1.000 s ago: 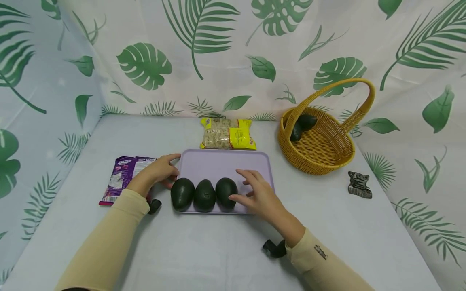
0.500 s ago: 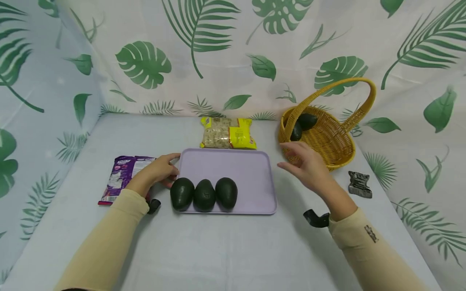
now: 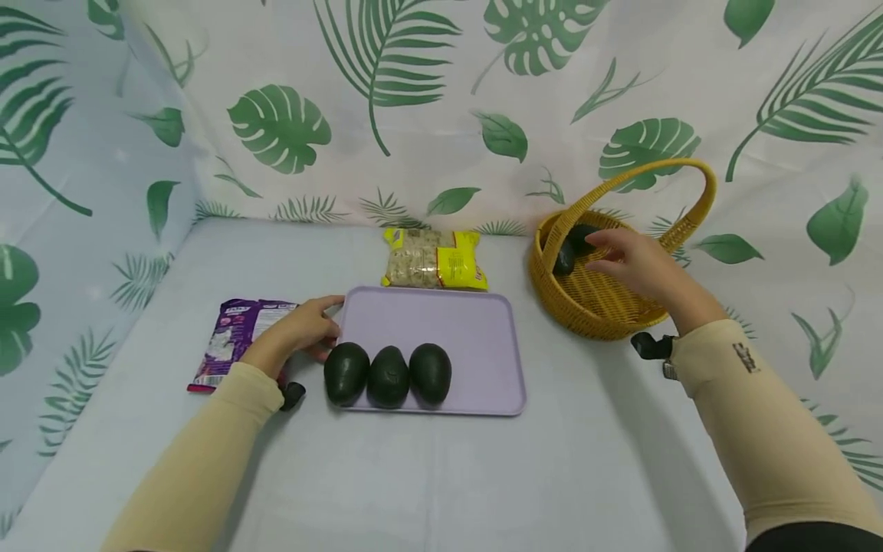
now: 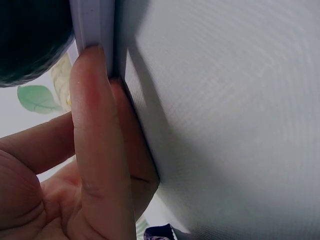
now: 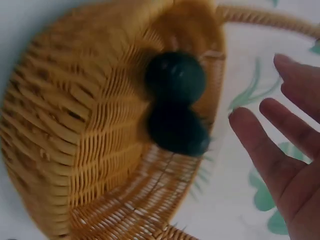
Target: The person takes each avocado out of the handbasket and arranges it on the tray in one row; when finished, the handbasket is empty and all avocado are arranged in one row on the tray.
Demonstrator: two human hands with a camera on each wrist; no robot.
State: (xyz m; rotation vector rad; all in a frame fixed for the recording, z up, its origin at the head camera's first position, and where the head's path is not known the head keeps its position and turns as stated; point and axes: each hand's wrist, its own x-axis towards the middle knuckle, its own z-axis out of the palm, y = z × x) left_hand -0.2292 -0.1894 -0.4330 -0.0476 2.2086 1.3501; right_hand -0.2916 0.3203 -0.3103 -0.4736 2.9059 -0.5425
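Note:
Three dark green avocados stand in a row along the front left of a lilac tray: a left one [image 3: 347, 374], a middle one [image 3: 388, 376] and a right one [image 3: 431, 374]. My left hand [image 3: 303, 331] touches the left edge of the tray [image 3: 476, 337]; in the left wrist view a straight finger [image 4: 95, 115] meets the rim. Over the wicker basket [image 3: 576, 318] hovers my right hand [image 3: 641, 264], fingers spread and holding nothing. Two avocados lie inside it, a round-looking one [image 5: 176, 79] and one beside it [image 5: 177, 129], apart from my fingers.
The basket's tall arched handle [image 3: 704, 192] rises beside my right hand. A yellow bag [image 3: 434, 259] lies behind the tray, and a purple packet [image 3: 231, 337] lies left of it, partly under my left arm. A leaf-patterned cloth [image 3: 414, 115] hangs behind the table.
My right hand has left the right avocado on the tray and moved right and away from me, over the basket. My left hand has stayed at the tray's edge.

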